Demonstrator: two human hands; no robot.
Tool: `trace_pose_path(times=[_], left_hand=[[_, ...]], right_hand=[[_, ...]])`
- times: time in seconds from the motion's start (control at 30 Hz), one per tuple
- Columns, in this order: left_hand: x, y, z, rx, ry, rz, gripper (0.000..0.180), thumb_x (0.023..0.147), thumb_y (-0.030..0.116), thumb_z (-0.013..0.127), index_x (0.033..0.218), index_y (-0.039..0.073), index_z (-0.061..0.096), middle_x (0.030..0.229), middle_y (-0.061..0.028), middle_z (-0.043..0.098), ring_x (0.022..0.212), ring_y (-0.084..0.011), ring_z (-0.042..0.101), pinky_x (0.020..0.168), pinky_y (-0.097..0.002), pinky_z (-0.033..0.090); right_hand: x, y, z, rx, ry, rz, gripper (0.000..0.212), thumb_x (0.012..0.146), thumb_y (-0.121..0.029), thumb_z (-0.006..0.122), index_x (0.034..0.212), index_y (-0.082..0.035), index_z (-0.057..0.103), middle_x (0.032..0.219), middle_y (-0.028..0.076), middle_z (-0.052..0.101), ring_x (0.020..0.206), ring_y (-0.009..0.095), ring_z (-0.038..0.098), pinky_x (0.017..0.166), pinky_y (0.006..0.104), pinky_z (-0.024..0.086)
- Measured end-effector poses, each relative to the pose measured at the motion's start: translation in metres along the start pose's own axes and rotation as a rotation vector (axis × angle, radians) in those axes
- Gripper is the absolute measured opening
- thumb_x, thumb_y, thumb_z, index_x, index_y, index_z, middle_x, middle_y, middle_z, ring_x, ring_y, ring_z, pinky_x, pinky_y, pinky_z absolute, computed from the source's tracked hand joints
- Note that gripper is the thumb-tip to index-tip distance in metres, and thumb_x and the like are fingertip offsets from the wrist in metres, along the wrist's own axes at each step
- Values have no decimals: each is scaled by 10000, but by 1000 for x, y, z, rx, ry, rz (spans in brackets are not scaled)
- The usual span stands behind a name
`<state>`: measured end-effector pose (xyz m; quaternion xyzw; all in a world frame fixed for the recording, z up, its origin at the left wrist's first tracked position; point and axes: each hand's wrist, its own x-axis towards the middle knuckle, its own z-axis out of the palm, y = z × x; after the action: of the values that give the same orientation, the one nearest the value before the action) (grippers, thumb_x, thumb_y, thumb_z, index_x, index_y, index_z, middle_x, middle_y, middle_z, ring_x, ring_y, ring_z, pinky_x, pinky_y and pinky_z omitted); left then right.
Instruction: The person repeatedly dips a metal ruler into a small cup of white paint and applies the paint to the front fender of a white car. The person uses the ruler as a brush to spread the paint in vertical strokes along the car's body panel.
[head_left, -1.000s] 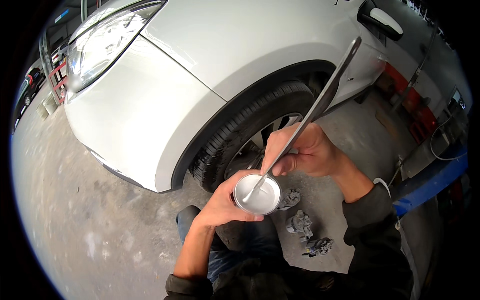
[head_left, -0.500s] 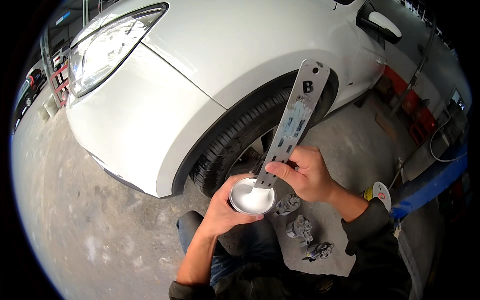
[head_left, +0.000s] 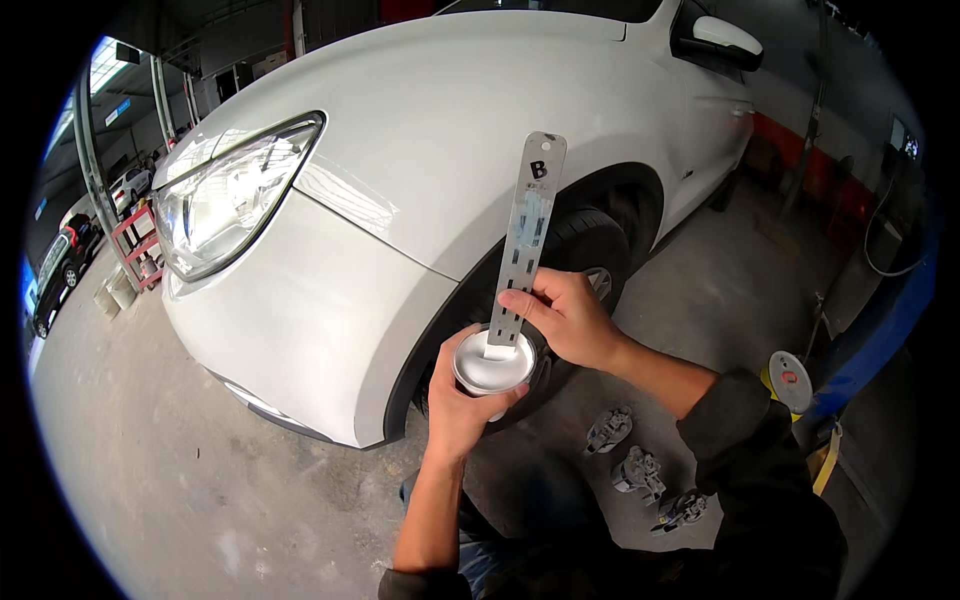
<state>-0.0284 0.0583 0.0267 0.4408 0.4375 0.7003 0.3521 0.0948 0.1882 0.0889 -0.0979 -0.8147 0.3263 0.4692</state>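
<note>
A round cup (head_left: 507,373) holding glossy white paint is in my left hand (head_left: 455,410), whose fingers and thumb wrap around its side. My right hand (head_left: 572,318) pinches a flat metal stirring stick (head_left: 526,220) with slots, a hole at its top and grey-blue smears. The stick stands nearly upright, leaning slightly right at the top. Its lower end dips into the paint near the far side of the cup. Both hands are held in front of the car's front wheel arch.
A white car (head_left: 400,150) fills the far side, with its headlight (head_left: 240,195) at left and front tyre (head_left: 590,245) behind my right hand. Several grey tools (head_left: 637,470) sit on the floor at right. Beyond are a yellow bucket (head_left: 790,385) and a blue post (head_left: 850,375).
My view has shifted, with the car now lower in the picture. The stick has turned more upright, its top swinging left. Both hands keep hold of the cup and stick.
</note>
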Motion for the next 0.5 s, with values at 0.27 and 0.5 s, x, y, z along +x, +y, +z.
trace_pose_path(times=[0.27, 0.5], left_hand=[[17, 18, -6, 31, 65, 34, 765, 624, 35, 858, 1313, 28, 528, 1179, -62, 618, 1091, -175, 595, 978, -334, 466], [30, 13, -21, 44, 83, 79, 747, 643, 30, 868, 1302, 13, 517, 1190, -86, 597, 1074, -189, 595, 949, -334, 483]], right_hand=[[49, -18, -2, -181, 47, 57, 270, 954, -202, 683, 840, 40, 646, 613, -23, 514, 606, 37, 393, 515, 269, 341], [68, -18, -5, -88, 166, 73, 278, 956, -221, 686, 889, 46, 645, 665, -7, 570, 638, 43, 453, 560, 249, 396]])
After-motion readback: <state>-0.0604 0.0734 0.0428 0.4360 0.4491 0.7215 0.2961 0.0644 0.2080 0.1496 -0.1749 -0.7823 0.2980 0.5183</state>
